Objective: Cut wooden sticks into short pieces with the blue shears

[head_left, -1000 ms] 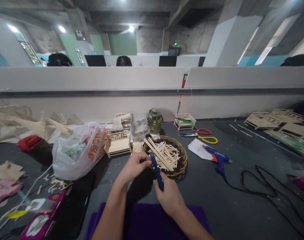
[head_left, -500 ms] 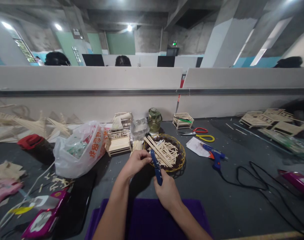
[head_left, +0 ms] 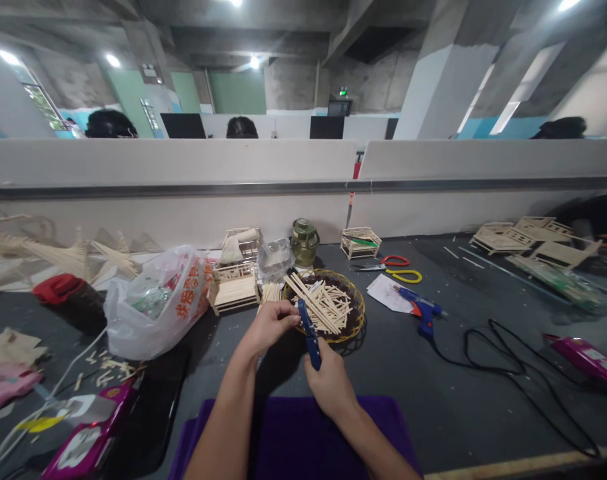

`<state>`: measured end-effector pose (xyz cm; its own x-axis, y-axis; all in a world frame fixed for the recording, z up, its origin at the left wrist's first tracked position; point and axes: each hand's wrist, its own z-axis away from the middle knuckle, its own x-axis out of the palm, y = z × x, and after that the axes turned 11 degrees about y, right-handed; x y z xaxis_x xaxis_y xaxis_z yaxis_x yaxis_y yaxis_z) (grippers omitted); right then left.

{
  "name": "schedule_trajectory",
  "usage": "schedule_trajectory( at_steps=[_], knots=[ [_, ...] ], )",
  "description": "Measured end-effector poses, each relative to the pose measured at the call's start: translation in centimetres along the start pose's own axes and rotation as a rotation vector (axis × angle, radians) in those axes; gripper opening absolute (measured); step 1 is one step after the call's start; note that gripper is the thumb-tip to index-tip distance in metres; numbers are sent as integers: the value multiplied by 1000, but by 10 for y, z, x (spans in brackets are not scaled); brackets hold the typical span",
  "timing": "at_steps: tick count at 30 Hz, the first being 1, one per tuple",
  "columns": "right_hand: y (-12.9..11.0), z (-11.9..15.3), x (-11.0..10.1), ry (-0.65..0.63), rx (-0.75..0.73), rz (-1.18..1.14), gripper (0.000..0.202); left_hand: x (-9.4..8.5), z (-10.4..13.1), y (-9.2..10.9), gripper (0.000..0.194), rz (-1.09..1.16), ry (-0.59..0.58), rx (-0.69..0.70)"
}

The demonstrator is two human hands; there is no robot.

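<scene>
My right hand (head_left: 330, 381) is wrapped round a dark blue hand tool (head_left: 309, 337) that looks like a pair of cutters, tilted with its head up and to the left. At that head, the thumb and fingers of my left hand (head_left: 274, 327) are pinched together. Whatever sits between them is too small or hidden to name. Just behind both hands is a yellow-rimmed woven basket (head_left: 362, 313) of loose wooden sticks (head_left: 328, 303). A purple cloth (head_left: 328, 440) lies beneath my forearms.
Left are a white plastic bag (head_left: 148, 320), small stick-built furniture (head_left: 236, 290) and a pink glue gun (head_left: 13, 387). Scissors (head_left: 403, 273), a blue glue gun (head_left: 422, 307) and its black cord (head_left: 513, 370) lie right. A green jug (head_left: 304, 243) stands behind the basket, before a low partition (head_left: 183, 160).
The whole view has shifted slightly as my head moved. Both hands keep the same hold at the blue tool, with little visible difference.
</scene>
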<state>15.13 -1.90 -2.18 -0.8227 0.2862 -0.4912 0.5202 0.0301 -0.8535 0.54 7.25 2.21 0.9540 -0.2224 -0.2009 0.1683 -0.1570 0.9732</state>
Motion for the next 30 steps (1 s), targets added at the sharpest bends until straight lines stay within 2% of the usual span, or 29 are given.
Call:
schedule_trajectory(
  at_steps=[25,30],
  knots=[
    [7,0,4,29,-28,-58,32,2,-1,3,19,12,10,-29],
    [2,-1,0,27,-4,-54,31,2,0,4,20,22,15,-50]
  ],
)
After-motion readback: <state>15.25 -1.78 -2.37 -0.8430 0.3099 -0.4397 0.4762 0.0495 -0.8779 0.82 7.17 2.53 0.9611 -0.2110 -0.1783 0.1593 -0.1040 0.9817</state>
